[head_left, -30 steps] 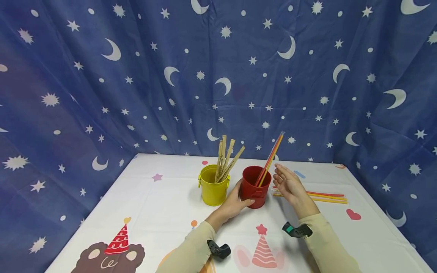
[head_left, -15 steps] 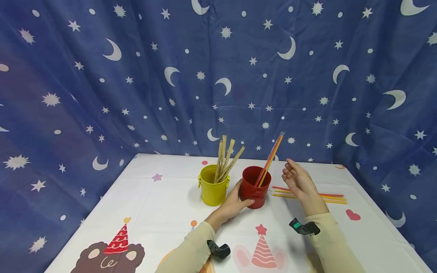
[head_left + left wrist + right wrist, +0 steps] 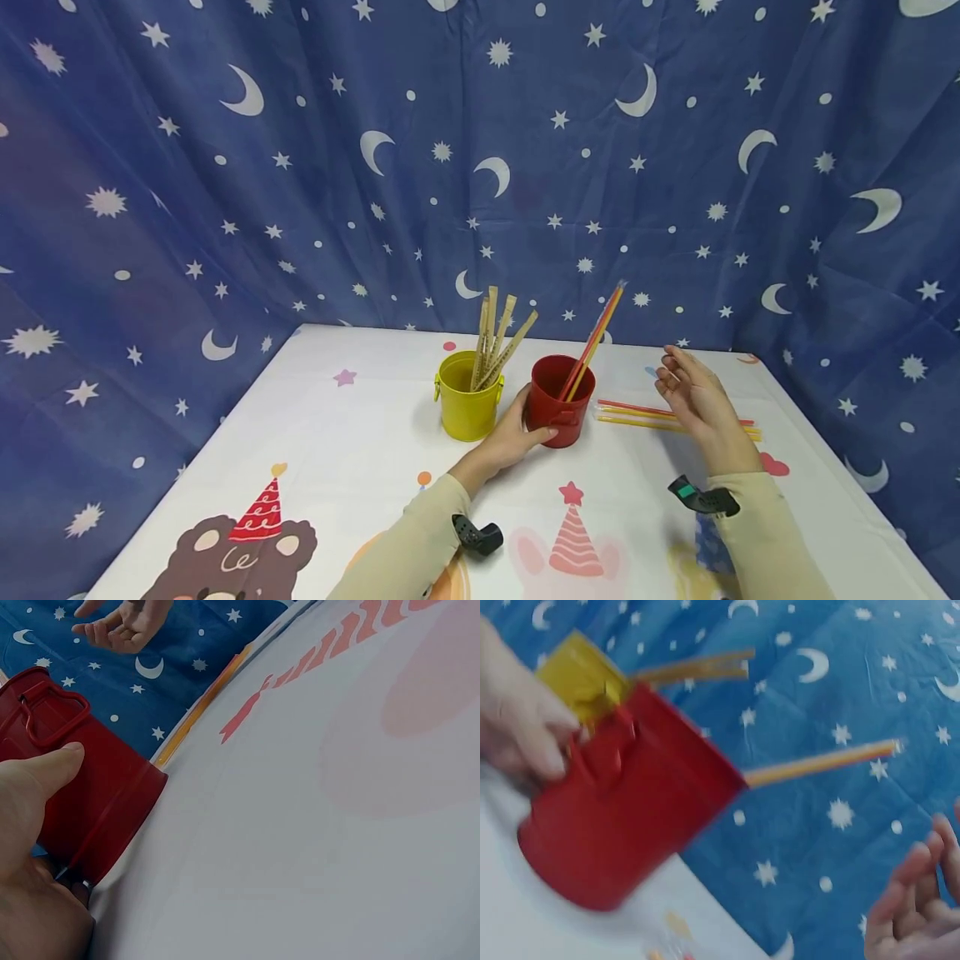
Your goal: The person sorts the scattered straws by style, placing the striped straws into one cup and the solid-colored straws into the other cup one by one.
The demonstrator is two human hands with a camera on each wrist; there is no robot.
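My left hand grips the side of a small red bucket, with its thumb across the front below the folded handle, as the left wrist view shows. Red and orange straws in clear wrap lean out of this bucket to the right. My right hand is raised to the right of it, fingers relaxed and holding nothing. Under and behind that hand, several wrapped red and orange straws lie on the table, partly covered by it. The right wrist view has the red bucket with the right fingers apart from it.
Left of the red bucket stands a yellow bucket holding several paper-wrapped sticks. A white printed cloth covers the table. Behind it hangs a blue curtain with moons and stars.
My right hand has moved away from the red bucket to the right, over the lying straws. My left hand keeps its hold on the bucket. The head view has tilted slightly down.
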